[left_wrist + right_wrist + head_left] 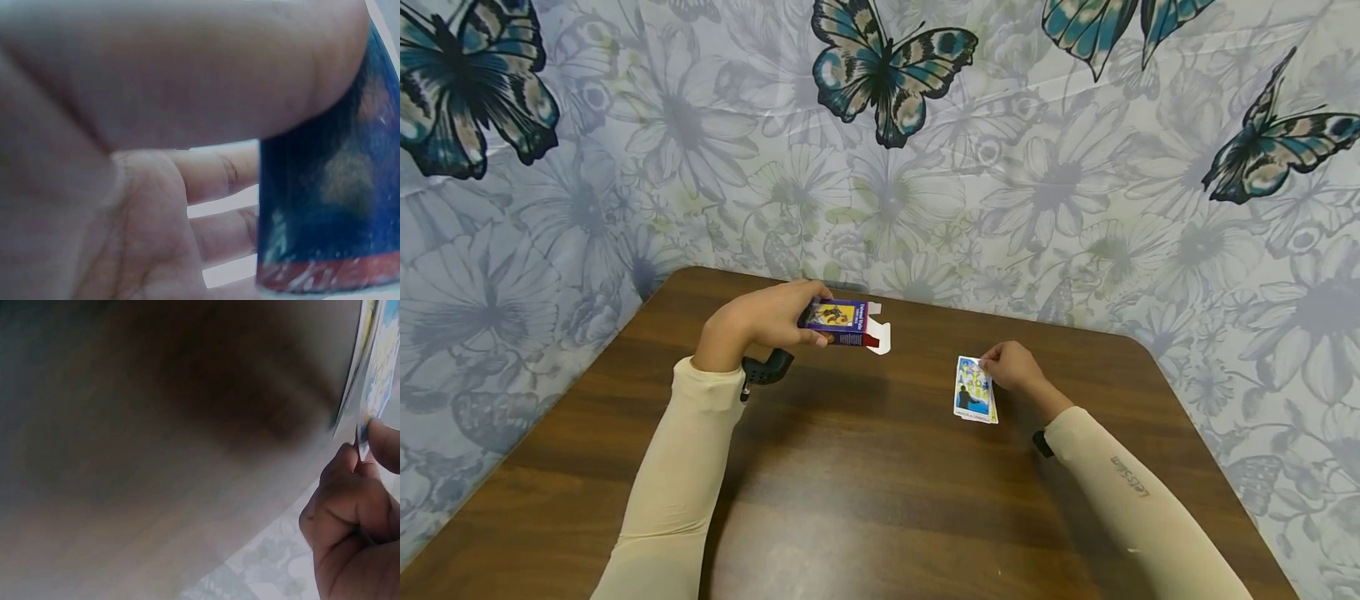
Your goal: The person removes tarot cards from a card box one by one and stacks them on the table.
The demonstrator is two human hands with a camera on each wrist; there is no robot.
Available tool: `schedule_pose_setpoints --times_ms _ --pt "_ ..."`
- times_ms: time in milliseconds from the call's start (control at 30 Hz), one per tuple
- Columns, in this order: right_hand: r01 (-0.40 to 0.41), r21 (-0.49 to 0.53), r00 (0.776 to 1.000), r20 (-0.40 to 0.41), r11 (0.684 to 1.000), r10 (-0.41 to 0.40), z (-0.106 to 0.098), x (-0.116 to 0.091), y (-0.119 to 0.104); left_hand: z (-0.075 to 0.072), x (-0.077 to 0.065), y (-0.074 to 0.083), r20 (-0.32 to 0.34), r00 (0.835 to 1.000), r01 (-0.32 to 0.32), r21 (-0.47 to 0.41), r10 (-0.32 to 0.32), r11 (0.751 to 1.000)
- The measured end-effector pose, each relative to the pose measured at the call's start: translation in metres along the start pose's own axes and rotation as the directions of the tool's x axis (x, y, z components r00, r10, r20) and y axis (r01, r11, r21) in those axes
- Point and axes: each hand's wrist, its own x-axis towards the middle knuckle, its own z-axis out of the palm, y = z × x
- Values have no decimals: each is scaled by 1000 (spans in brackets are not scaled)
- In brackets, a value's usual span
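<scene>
My left hand (772, 317) grips a small dark blue card box (842, 323) with a yellow picture on its face, thumb on the near side and fingers round the far side. The box lies on its side in the air, its white end flap (880, 337) folded out to the right. In the left wrist view the box (331, 206) shows a red band along one end. My right hand (1011, 367) pinches the top corner of an illustrated card (972, 390) between thumb and curled forefinger. Beneath it, other cards (355, 359) peek out along one edge.
A brown wooden table (865, 500) spreads under both hands. Behind it hangs a pale flowered cloth (917, 217) with large teal butterflies (887, 71), close along the table's far edge. Dark wrist devices (767, 367) sit at both sleeve ends.
</scene>
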Motion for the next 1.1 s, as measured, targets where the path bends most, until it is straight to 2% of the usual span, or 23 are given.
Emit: schedule_pose_setpoints --times_ms 233,367,433,533,600,700,767,800,833,900,1100 --pt "1 -87 1000 -15 996 -2 6 2 -8 -1 0 -1 -8 1000 -18 5 18 1000" --pt "31 -109 998 -45 994 -37 7 2 -14 -1 0 -2 -2 1000 -18 7 18 1000" --pt "67 -67 994 -83 996 -73 7 1 -23 -1 0 -1 2 1000 -14 6 14 1000" --pt "169 88 976 -153 982 -155 5 -3 -49 -1 1 -1 5 1000 -13 1 13 1000" --pt "248 242 962 -177 938 -209 3 -8 -73 -1 1 -1 4 1000 -15 1 15 1000" --pt "306 484 952 -127 820 -280 -1 -19 -111 -2 1 -1 5 1000 -19 6 19 1000" --pt "265 617 952 -45 741 -303 -3 -26 -133 -2 1 -1 4 1000 -15 8 15 1000" --pt "233 660 951 0 715 -310 -3 -29 -142 -3 1 -1 3 1000 -12 9 12 1000" --pt "196 685 949 49 702 -313 -3 -31 -150 -3 1 -1 2 1000 -10 10 10 1000" --pt "131 701 945 125 701 -302 -4 -33 -163 -3 1 -1 -1 1000 -4 10 4 1000" --pt "49 642 943 223 765 -248 3 -30 -178 -3 0 2 -2 1000 -1 4 1 1000"
